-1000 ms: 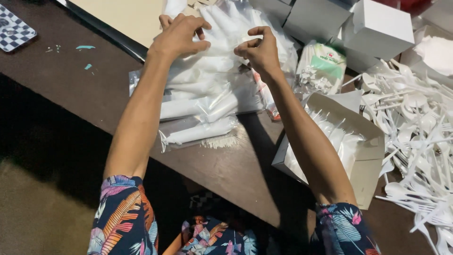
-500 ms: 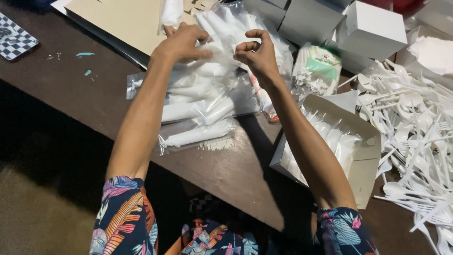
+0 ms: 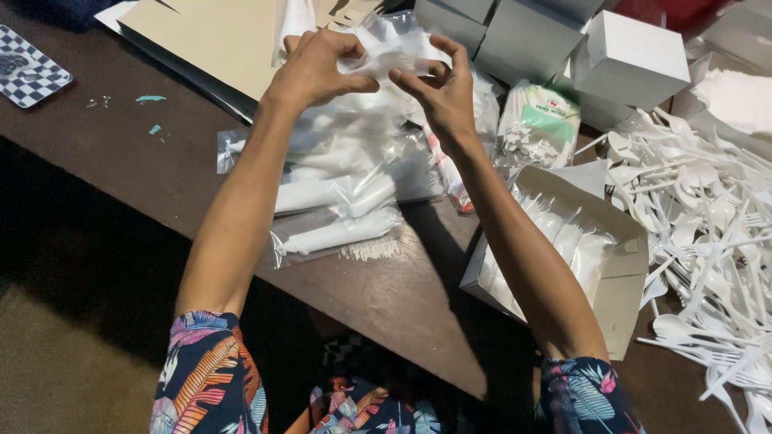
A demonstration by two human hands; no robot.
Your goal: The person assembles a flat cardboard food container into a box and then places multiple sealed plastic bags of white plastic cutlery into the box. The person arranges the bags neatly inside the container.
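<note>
My left hand (image 3: 315, 71) and my right hand (image 3: 441, 88) are raised together over the dark table (image 3: 386, 297), both pinching one small clear plastic packet (image 3: 384, 66) between thumbs and fingertips. Below them lies a pile of clear packets (image 3: 338, 193) with white rolled contents. An open cardboard box (image 3: 595, 265) holding more white packed pieces sits to the right of my right forearm.
A heap of loose white plastic spoons and forks (image 3: 708, 225) covers the right side. Closed white boxes (image 3: 635, 56) stand at the back, flat cardboard sheets (image 3: 209, 40) at the back left. A bag with a green label (image 3: 539, 120) is nearby, and a checkered object (image 3: 28, 72) lies far left.
Both hands have lifted off the pile and come closer together, now pinching one clear packet up in front of me. The view has shifted slightly.
</note>
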